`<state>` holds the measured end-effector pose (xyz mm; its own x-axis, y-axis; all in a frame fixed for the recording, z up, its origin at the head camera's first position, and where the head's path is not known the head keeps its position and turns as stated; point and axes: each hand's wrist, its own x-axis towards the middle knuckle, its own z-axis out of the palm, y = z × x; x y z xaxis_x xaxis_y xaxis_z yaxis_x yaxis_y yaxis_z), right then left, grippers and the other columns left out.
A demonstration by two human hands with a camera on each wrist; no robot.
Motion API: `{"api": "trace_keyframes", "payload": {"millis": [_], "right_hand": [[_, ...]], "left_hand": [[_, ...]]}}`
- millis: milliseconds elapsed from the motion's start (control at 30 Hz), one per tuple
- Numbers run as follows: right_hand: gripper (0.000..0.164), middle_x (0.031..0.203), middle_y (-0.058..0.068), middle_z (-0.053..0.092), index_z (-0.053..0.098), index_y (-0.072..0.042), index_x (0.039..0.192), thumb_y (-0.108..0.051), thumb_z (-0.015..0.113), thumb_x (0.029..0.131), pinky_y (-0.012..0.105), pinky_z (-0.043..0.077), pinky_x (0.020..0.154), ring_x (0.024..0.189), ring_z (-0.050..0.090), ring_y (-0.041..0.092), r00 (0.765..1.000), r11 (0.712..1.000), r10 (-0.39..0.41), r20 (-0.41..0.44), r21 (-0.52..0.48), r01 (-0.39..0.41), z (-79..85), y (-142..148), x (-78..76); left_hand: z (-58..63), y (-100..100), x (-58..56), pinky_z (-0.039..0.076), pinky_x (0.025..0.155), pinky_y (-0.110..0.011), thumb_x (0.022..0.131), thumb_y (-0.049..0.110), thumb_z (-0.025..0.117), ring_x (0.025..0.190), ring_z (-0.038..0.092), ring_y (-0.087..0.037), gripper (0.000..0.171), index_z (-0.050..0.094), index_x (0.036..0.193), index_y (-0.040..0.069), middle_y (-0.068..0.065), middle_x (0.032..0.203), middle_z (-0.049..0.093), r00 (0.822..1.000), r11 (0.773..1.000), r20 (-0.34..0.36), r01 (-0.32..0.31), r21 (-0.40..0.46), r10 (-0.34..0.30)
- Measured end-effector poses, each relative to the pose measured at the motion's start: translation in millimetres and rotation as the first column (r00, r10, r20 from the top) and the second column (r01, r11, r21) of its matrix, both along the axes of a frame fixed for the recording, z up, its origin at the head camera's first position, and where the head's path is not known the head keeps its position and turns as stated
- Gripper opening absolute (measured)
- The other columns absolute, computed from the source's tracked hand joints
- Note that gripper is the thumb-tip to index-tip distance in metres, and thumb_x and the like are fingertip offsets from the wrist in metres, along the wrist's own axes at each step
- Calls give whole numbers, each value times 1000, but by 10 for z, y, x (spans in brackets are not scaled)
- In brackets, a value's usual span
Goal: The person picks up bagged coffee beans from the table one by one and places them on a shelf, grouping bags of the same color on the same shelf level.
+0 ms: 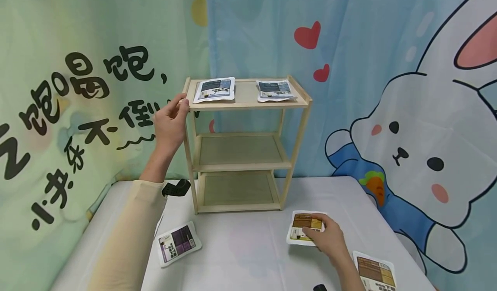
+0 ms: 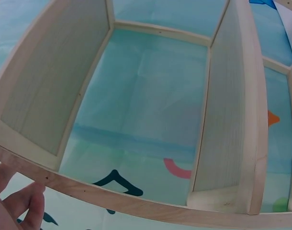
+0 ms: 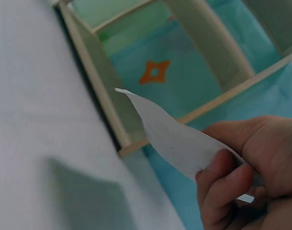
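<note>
My left hand grips the upper left corner of a three-tier wooden shelf; in the left wrist view its fingers bend against the wooden side rail. With my right hand I pinch a white pouch with a brown and yellow label, just over the table in front of the shelf's right side. Its plain white back faces the right wrist camera, fingertips on that side, and it casts a shadow. Two blue-labelled pouches, a left one and a right one, lie on the top tier.
A purple-labelled pouch lies on the white tablecloth at front left. Another brown-labelled pouch lies by my right forearm. Behind the shelf hangs a printed curtain. Both lower tiers show bare panels.
</note>
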<state>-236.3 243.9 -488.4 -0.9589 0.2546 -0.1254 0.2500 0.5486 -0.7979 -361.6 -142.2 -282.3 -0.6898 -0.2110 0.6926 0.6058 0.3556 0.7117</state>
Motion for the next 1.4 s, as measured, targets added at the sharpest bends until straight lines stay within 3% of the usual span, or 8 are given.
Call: {"api": "trace_keyframes", "payload": {"millis": [200,300,433,733,967,1200,1400], "right_hand": [[56,112,21,58,53,-4,134,-17,74,83,28,42,51,71,55,20,998,989,61,-32,-130,-65,224,-165,58],[56,110,18,58,54,-8,134,-17,75,83,27,40,45,65,53,17,996,984,77,-45,-159,-83,352,-245,77],[57,118,18,55,53,-11,136,-20,75,84,27,43,47,75,57,20,991,980,110,-73,-160,-120,552,-378,63],[55,115,17,54,54,-17,136,-19,75,85,26,42,46,74,57,22,966,954,189,-176,-199,-223,951,-737,-139],[53,108,17,57,56,-13,134,-12,75,85,33,52,58,77,61,21,921,901,275,-275,-262,-347,1194,-1030,-375],[52,102,14,58,55,-18,134,-15,74,85,29,41,44,62,56,18,891,878,333,-307,-244,-412,1438,-1331,-589],[51,111,11,57,54,-17,135,-18,73,87,29,36,44,51,42,14,873,864,372,-314,-226,-450,1598,-1531,-755]], "left_hand": [[-4,-8,-12,50,83,-36,98,34,55,102,67,-18,38,67,126,10,-11,114,69,1000,1000,-5,10,4,-10],[-2,-9,-14,50,84,-37,98,35,55,101,67,-18,39,66,128,11,-12,113,69,1000,1000,6,18,-4,-18],[2,-30,-16,50,85,-38,99,37,55,101,67,-18,40,66,128,12,-12,113,69,1000,1000,27,12,-12,-12],[2,-58,-30,48,77,-30,99,36,55,100,66,-18,40,65,129,12,-11,114,69,998,999,39,51,2,-51],[21,-52,-14,42,70,-26,99,33,55,100,65,-28,39,63,131,12,-14,115,68,995,997,68,71,7,-72],[104,-17,81,40,68,-26,101,22,53,100,63,-32,37,59,133,3,-21,116,66,992,997,92,82,8,-83],[77,-40,71,46,78,-32,101,27,52,104,63,-28,40,60,134,7,-17,119,65,991,997,112,74,-7,-73]]}}
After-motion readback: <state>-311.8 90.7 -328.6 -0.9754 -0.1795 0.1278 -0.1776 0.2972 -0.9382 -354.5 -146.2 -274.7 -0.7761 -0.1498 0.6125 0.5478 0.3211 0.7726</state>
